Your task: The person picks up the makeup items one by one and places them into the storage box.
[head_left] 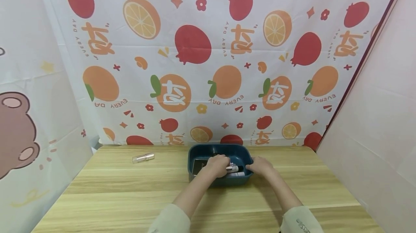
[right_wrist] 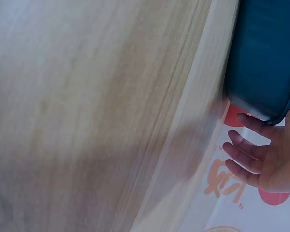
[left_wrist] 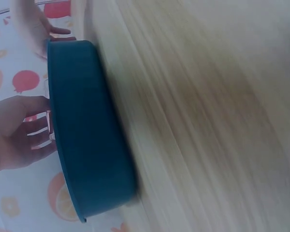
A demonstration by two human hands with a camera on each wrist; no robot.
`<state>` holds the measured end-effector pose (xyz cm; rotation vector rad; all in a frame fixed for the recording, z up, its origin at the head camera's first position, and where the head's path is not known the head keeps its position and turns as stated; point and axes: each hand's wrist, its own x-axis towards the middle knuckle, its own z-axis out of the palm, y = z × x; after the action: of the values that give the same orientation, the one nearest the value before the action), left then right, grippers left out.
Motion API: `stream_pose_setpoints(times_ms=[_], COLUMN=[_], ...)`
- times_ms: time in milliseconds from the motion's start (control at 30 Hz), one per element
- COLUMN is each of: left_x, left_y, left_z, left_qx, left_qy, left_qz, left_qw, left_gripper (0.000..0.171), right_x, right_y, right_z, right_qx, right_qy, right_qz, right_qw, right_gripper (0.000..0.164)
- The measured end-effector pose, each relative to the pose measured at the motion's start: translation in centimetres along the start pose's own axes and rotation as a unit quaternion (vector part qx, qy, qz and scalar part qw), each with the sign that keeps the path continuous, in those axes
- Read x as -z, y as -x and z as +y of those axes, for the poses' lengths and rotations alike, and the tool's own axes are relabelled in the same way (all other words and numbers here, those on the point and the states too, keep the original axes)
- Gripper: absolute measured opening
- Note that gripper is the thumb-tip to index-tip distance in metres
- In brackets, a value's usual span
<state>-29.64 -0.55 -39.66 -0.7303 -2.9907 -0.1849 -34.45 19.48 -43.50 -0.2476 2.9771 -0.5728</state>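
A dark blue plastic basin (head_left: 191, 157) stands near the table's back edge, holding a black flat box (head_left: 197, 166) and several small cosmetic tubes (head_left: 232, 169). My left hand (head_left: 217, 165) reaches down into it. In the left wrist view, that hand (left_wrist: 19, 130) pinches a clear pinkish tube (left_wrist: 50, 126) just above the rim; its exact kind is hard to tell. At the basin's right end my right hand (head_left: 261, 166) grips the rim, thumb inside. The right wrist view shows this hand's (right_wrist: 275, 150) other fingers spread outside the wall.
On the table's left part lies a clear lip gloss tube (head_left: 143, 158), apart from the basin. Behind the wooden table (head_left: 123, 197) hangs a fruit-print cloth (head_left: 214, 92). Pale cloth walls (head_left: 380, 117) rise at both sides.
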Motion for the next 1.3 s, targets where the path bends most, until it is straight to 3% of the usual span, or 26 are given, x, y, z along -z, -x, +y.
stream_pose_setpoints(times_ms=[500, 1000, 1300], left_x=[-0.6, -0.6, -1.1], left_y=[-0.6, -1.1, -1.4], left_z=[0.9, 1.3, 0.6], left_qx=[0.006, 0.000, -0.008], left_qy=[0.012, 0.030, 0.026], left_qz=[-0.021, -0.020, -0.008], left_qw=[0.9997, 0.9994, 0.9996], left_gripper=[0.011, 0.014, 0.016], right_x=[-0.1, -0.1, 0.1], right_y=[-0.1, -0.2, 0.0], right_z=[0.0, 0.1, 0.0], right_qx=[0.004, -0.001, -0.001], right_qy=[0.006, 0.003, -0.002], right_qz=[0.001, -0.005, -0.006], right_qw=[1.000, 1.000, 1.000], right_gripper=[0.049, 0.050, 0.048])
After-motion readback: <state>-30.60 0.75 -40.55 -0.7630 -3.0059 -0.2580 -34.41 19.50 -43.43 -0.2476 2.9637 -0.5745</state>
